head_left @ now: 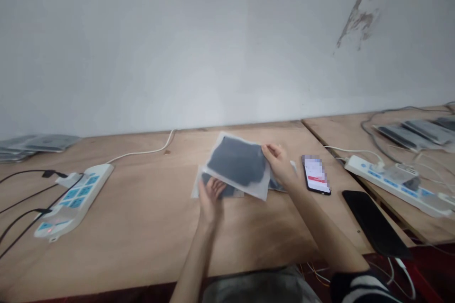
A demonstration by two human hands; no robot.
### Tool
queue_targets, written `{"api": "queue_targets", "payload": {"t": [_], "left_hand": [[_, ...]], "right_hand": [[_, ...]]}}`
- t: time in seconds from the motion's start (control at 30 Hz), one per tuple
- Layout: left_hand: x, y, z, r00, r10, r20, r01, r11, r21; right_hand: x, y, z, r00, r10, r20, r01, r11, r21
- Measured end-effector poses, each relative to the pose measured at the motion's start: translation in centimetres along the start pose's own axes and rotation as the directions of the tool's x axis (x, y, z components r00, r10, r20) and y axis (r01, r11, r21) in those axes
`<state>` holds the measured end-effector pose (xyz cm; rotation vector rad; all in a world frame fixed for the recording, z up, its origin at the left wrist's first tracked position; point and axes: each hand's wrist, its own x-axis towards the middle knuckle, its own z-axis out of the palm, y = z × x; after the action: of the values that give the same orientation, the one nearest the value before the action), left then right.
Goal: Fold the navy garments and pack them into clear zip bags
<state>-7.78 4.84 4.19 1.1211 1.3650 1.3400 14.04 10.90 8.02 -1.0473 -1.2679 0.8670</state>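
Note:
My right hand (pixel 277 161) pinches the upper right corner of a frosted plastic bag (pixel 237 161) with a dark grey, flat item inside. The bag is tilted above the table. At its lower left edge is my left hand (pixel 211 196), palm turned up, with thumb and fingers apart. I cannot tell whether those fingers touch the bag. Under the raised bag lies another similar plastic bag (pixel 232 192), mostly hidden by it and by my left hand. Part of a bagged dark item (pixel 277 184) shows below my right wrist.
A phone with a lit screen (pixel 315 175) and a black phone-like slab (pixel 375 222) lie at right. Power strips with cables stand at left (pixel 80 199) and right (pixel 394 184). More bagged items lie at far left (pixel 46 143) and far right (pixel 408 135). A wall (pixel 177 47) rises behind.

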Motion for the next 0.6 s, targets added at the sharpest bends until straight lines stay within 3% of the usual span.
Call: {"api": "queue_targets", "payload": {"t": [0.07,0.13,0.23,0.3,0.4,0.5,0.6], "left_hand": [[-2.5,0.4,-0.6,0.994,-0.101,0.048,0.109,0.966,-0.235],[-5.1,0.4,-1.1,0.977,-0.210,0.042,0.211,0.910,-0.357],[-8.7,-0.3,-1.7,0.940,-0.337,-0.050,0.315,0.915,-0.251],[-10.6,-0.8,-2.1,0.920,-0.390,-0.031,0.380,0.909,-0.169],[-12.6,-1.1,-2.3,0.893,-0.449,0.042,0.449,0.879,-0.157],[-13.6,-1.1,-2.3,0.870,-0.492,0.027,0.485,0.846,-0.220],[-14.1,-0.6,-2.0,0.830,-0.558,-0.017,0.534,0.802,-0.268]], "right_hand": [[-3.5,0.0,-1.2,0.995,0.095,0.032,-0.095,0.995,-0.012],[-6.6,0.1,-2.5,0.978,0.192,0.086,-0.191,0.981,-0.024],[-10.3,0.7,-3.9,0.946,0.290,0.144,-0.283,0.957,-0.068],[-12.0,1.2,-4.5,0.939,0.318,0.131,-0.300,0.944,-0.136],[-13.7,2.0,-4.5,0.946,0.321,0.039,-0.309,0.932,-0.189],[-15.2,2.3,-4.0,0.955,0.292,-0.056,-0.297,0.932,-0.208],[-17.0,1.3,-3.6,0.988,0.155,-0.022,-0.153,0.924,-0.351]]}}
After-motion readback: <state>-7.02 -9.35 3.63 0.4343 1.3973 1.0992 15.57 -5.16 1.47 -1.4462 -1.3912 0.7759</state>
